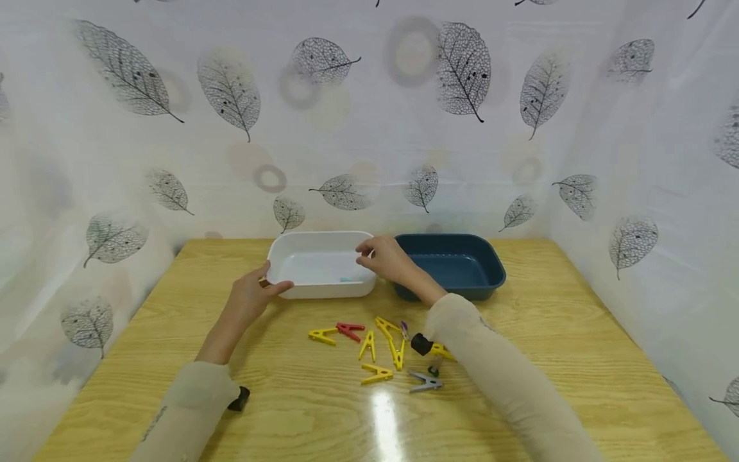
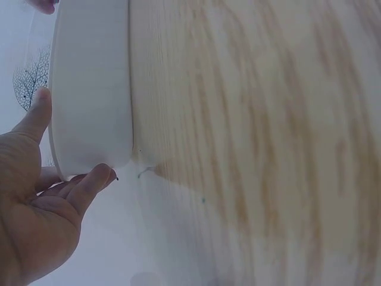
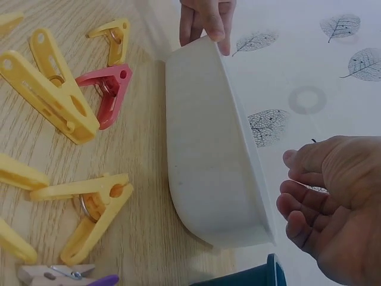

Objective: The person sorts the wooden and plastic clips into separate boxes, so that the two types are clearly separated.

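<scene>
A white basin (image 1: 320, 291) stands toward the back of the table, with a small light-blue piece (image 1: 346, 280) lying inside. My left hand (image 1: 249, 296) holds the basin's left end, thumb at the front rim and fingers at the end wall. Over the right end of the basin hovers my right hand (image 1: 388, 258), its fingers loosely bent; nothing shows between them in the right wrist view. A dark blue basin (image 1: 493, 282) sits right beside the white one, partly behind my right forearm.
In front of the basins lie several yellow clips (image 1: 376, 373), a red clip (image 1: 349, 330), a grey clip (image 1: 426, 382) and a small purple-tipped clip (image 1: 405, 330). My right sleeve partly covers another yellow clip (image 1: 443, 351). A leaf-print curtain (image 1: 358, 128) hangs behind the table.
</scene>
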Demonstrator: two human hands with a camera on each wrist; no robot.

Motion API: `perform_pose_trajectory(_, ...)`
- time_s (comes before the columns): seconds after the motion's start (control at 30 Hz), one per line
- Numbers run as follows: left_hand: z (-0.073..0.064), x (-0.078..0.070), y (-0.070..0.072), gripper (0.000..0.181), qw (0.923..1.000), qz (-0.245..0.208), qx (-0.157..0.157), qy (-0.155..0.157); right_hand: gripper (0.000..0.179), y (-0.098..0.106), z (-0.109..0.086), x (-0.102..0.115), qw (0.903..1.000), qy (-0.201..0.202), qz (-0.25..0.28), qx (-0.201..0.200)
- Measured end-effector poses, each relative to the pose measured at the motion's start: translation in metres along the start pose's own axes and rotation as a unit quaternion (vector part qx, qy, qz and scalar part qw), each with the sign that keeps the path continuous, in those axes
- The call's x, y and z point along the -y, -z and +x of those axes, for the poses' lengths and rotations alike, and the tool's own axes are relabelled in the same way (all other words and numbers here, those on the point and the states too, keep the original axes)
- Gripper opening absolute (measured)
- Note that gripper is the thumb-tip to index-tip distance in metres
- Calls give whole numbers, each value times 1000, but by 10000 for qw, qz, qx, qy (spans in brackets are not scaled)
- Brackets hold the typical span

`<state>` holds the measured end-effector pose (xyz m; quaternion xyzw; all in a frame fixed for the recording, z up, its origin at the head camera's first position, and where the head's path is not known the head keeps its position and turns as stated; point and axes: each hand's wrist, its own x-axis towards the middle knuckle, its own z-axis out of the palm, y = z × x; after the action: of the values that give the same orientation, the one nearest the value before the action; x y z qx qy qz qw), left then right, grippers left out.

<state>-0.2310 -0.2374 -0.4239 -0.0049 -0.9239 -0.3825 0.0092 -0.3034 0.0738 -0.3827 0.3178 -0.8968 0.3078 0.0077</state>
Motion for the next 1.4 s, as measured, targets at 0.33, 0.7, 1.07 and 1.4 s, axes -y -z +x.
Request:
perform_pose_trajectory(0.33,-2,1,0,95,9999,-33,-88,-95,33,21,-26,-7,9986,-4,481,-222)
perform_pose_trajectory(0.7,-2,0,2,96,9999,97,-68,-27,29,34,-61,-13,9977,140,506,-431)
perform_pose_trajectory(1.07,-3,0,3,98,10000,53,3,-10,31,49,-96,-23,9986,33,347,-399)
perform_pose_trajectory(1.4,-2,-2,2,97,10000,26,17,-23,29,56,-132,-27,9989,-62,289,-372)
